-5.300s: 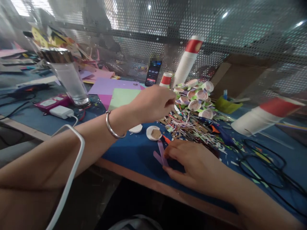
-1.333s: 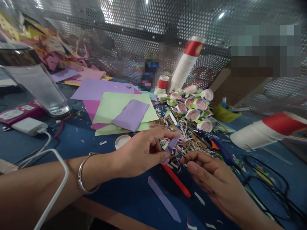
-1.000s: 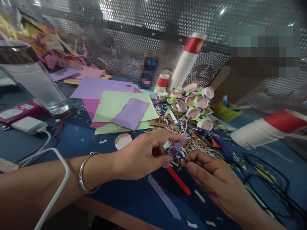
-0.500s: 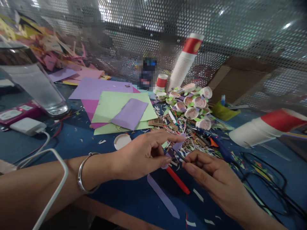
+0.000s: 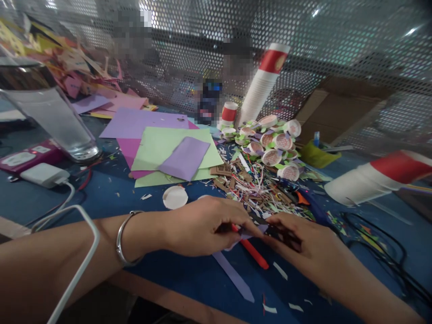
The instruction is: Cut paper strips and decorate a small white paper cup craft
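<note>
Blue table [image 5: 111,198] bearing paper sheets [image 5: 168,153], scraps [image 5: 256,189], glass [image 5: 57,121]

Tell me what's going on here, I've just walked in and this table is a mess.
A person works with both hands over a blue table. The left hand pinches a small purple paper piece; the right hand meets it with its fingertips, though their grip is unclear. A red pen and a purple strip lie beneath. Behind are a heap of paper scraps and stacked paper cups.
</note>
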Demonstrator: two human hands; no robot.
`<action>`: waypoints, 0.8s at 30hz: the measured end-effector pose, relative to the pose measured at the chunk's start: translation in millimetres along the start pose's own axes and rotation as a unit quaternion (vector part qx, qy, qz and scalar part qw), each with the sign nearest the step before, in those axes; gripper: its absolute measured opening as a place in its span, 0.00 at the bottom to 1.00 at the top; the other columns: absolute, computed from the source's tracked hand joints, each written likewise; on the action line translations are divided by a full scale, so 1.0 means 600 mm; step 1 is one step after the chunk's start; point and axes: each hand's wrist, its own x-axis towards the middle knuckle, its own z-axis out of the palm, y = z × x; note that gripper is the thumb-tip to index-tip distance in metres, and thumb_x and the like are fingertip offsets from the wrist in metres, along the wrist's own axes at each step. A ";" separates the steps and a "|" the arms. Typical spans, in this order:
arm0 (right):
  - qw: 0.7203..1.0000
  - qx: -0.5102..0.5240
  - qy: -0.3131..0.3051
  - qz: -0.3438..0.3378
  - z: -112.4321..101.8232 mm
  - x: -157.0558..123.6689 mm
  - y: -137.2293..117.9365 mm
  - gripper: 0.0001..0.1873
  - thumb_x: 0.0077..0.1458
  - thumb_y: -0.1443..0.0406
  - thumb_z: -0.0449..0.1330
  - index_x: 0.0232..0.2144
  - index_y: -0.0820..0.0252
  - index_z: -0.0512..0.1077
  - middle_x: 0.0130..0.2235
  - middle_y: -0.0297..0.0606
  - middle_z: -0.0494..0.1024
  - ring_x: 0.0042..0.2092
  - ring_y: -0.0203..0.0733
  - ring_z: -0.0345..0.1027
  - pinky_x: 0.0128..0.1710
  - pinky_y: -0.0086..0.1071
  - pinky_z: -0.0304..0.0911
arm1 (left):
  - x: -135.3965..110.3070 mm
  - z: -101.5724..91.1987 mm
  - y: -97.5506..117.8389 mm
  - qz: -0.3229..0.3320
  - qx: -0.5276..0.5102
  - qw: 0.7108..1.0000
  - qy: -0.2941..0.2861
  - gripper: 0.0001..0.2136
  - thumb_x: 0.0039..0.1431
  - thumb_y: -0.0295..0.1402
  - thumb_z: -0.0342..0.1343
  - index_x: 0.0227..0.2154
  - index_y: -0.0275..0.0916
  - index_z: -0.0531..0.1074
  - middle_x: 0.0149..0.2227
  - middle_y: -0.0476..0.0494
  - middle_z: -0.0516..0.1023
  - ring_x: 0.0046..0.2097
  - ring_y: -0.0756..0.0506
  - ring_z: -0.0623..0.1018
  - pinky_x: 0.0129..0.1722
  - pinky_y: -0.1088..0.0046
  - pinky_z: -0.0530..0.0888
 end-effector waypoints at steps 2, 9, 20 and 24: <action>0.999 -0.016 0.027 -0.013 0.001 -0.001 0.002 0.14 0.64 0.52 0.59 0.42 0.52 0.77 0.36 0.36 0.83 0.34 0.45 0.79 0.31 0.35 0.69 | 0.001 0.002 -0.002 0.033 0.041 0.998 -0.028 0.17 0.64 0.20 0.53 0.51 0.35 0.79 0.50 0.37 0.82 0.53 0.44 0.80 0.54 0.70 0.75; 0.995 -0.059 0.052 -0.054 0.000 -0.004 0.003 0.12 0.65 0.52 0.59 0.38 0.52 0.75 0.34 0.36 0.81 0.32 0.44 0.77 0.29 0.35 0.68 | 0.006 -0.008 -0.003 0.031 0.134 0.989 -0.058 0.22 0.67 0.21 0.49 0.62 0.37 0.70 0.56 0.36 0.79 0.57 0.42 0.78 0.57 0.67 0.74; 0.992 -0.107 0.061 -0.042 0.005 -0.012 0.008 0.09 0.63 0.55 0.60 0.40 0.51 0.75 0.36 0.35 0.82 0.35 0.47 0.79 0.30 0.38 0.70 | 0.000 -0.008 -0.003 0.009 0.186 0.982 -0.037 0.21 0.66 0.23 0.55 0.61 0.35 0.70 0.51 0.37 0.79 0.49 0.43 0.81 0.49 0.69 0.76; 0.987 -0.137 0.060 -0.057 0.002 -0.015 0.003 0.10 0.63 0.56 0.59 0.39 0.52 0.76 0.36 0.37 0.83 0.34 0.49 0.80 0.29 0.40 0.72 | 0.001 -0.015 0.003 0.023 0.204 0.979 -0.013 0.19 0.70 0.26 0.52 0.61 0.37 0.69 0.53 0.36 0.80 0.53 0.42 0.81 0.52 0.68 0.75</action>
